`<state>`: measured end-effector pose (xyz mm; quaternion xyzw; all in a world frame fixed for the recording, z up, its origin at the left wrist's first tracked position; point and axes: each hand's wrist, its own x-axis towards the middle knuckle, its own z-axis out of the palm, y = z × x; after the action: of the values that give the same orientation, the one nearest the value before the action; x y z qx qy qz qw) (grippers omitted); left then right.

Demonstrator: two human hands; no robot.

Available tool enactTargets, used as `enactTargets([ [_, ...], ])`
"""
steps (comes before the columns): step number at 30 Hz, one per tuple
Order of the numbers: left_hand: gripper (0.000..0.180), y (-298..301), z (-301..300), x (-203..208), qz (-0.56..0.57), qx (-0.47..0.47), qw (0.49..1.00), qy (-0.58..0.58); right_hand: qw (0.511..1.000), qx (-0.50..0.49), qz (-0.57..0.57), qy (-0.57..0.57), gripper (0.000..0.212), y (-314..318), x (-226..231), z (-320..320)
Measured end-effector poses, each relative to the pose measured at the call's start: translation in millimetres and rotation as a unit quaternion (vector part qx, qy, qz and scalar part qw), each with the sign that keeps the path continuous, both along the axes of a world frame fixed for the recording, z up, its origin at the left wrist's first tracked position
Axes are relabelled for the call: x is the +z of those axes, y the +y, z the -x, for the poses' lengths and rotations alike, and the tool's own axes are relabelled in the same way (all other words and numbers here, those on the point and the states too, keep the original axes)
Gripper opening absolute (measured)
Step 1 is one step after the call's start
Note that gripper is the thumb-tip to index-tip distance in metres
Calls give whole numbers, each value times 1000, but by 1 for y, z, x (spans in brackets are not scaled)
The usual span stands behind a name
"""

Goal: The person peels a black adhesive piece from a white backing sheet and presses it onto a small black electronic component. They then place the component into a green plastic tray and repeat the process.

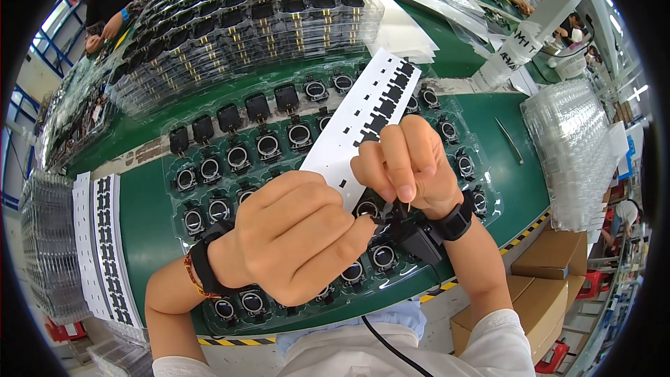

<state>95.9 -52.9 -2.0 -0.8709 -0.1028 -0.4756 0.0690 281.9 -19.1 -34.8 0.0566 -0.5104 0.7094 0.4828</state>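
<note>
My left hand (300, 237) is closed, back up, its fingertips mostly hidden. My right hand (408, 164) is pinched close to it. Between the two sets of fingertips is a small black part (386, 213), which both seem to grip; its exact kind is too covered to tell. Beneath them lies a clear plastic tray (488, 167) with rows of round black watch-like housings (267, 146), some with square black pieces (257, 107) standing in the far row. Across the tray slants a white sheet of black die-cut stickers (349, 122), passing behind my hands.
Stacked clear trays of black parts (237, 35) fill the far side. More sticker sheets (105, 251) lie at the left edge, beside stacked trays (49, 237). Tweezers (509, 141) and stacked clear trays (569, 146) are right. Cardboard boxes (537, 307) stand below. Other people work beyond.
</note>
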Motion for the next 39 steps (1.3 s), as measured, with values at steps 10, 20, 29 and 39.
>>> enactTargets([
  [10,21,4,1,2,-15,42,999,4,997,35,25,63,30,0,4,1],
  [20,14,61,-7,-12,121,124,963,206,977,122,64,165,30,15,-1,-20],
  [29,3,69,-19,-26,49,93,949,297,974,130,60,174,29,18,-6,-18],
  [39,3,70,-17,-30,53,24,933,356,988,80,83,102,31,12,-3,-16],
])
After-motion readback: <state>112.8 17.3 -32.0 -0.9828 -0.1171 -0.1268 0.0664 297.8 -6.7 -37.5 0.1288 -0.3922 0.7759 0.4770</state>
